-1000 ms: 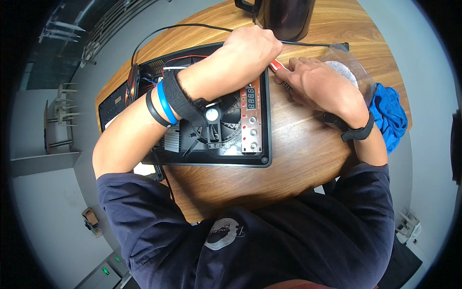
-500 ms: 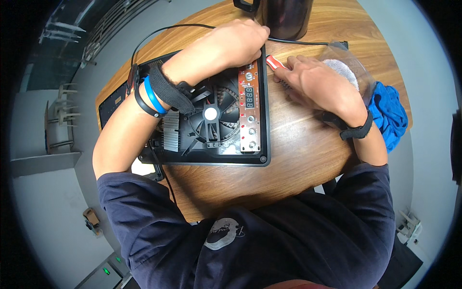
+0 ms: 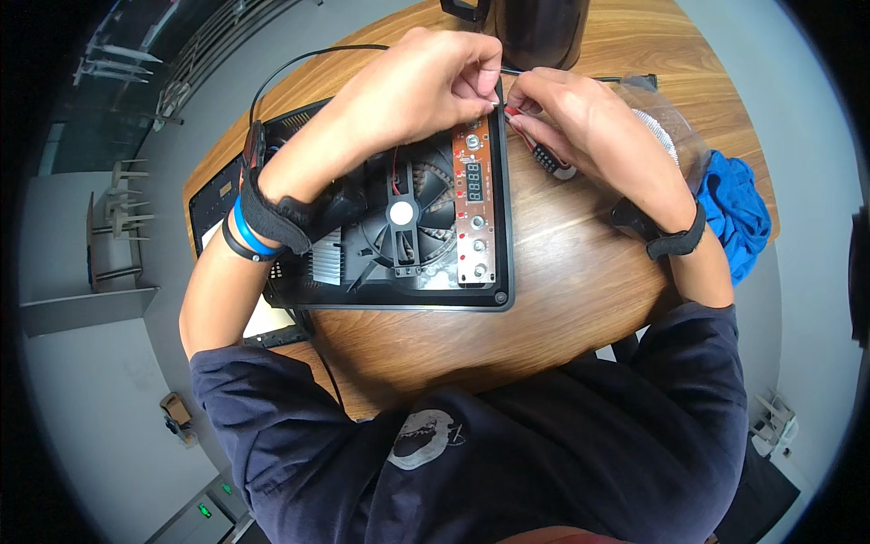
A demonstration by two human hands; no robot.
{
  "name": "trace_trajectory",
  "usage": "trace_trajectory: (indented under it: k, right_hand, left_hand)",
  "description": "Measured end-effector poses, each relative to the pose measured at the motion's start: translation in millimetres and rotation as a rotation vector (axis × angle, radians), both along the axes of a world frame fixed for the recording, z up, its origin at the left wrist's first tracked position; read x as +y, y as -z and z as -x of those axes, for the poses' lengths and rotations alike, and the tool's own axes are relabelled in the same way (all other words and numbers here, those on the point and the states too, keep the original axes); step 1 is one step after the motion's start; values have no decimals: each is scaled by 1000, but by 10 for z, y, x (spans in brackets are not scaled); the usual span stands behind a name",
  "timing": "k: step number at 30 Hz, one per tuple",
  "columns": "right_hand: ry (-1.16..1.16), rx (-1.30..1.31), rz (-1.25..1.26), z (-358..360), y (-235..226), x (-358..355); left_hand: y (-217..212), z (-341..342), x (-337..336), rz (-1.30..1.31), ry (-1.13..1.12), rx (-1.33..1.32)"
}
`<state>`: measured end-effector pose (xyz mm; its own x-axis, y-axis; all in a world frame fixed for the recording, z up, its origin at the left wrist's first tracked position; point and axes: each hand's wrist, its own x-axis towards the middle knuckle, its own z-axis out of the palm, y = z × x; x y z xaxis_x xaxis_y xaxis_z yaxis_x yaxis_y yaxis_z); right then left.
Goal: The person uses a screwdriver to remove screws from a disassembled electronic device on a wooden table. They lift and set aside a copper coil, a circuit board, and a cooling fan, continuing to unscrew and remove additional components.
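Note:
An opened flat black appliance, which looks like an induction cooker (image 3: 501,245), shows a fan (image 3: 401,214), a silver heat sink (image 3: 327,257) and an orange-brown circuit board with a digit display (image 3: 474,182). Over its far right corner my left hand (image 3: 435,83) is closed in a pinch; a tiny pale thing may be at the fingertips, too small to name. Close beside it, my right hand (image 3: 589,122) pinches the red end of a slim red-and-black tool (image 3: 545,158), whose kind is not clear. The black part hangs below the fingers, just above the wooden table (image 3: 580,272).
At the back stands a dark mug (image 3: 541,32). A clear plastic bag (image 3: 675,127) and a crumpled blue cloth (image 3: 736,218) lie at the right. A black cable (image 3: 299,59) curves around the far left. Another dark panel (image 3: 217,199) sits left of the appliance.
My right hand has lifted the red-and-black tool from the table and moved it up and left, next to my left hand. My left fingers have turned into a visible pinch. The appliance shifted slightly right.

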<state>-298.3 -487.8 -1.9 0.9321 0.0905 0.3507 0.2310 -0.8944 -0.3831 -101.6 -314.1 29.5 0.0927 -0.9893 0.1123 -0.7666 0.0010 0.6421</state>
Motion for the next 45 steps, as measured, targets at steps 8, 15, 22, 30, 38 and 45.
trace_trajectory:
  k: [8, 15, 22, 30, 38, 45]
  right_hand:
    - [-47, -58, -104, -16, -73, 70]
    - [-78, -82, -123, -23, -84, 97]
    - [-77, -8, -105, -17, -94, 78]
    - [-19, 63, -32, -2, -118, 28]
    - [241, 288, 291, 276, -332, -438]
    - [306, 405, 309, 438, -361, -793]
  left_hand:
    - [-25, 153, 91, 51, 6, -1]
    - [60, 146, 102, 108, 8, -15]
    - [82, 96, 157, 66, 31, 56]
    - [95, 338, 207, 34, 102, -90]
    - [-93, 494, 955, -256, 342, -323]
    - [-53, 773, 1298, -410, 239, -263]
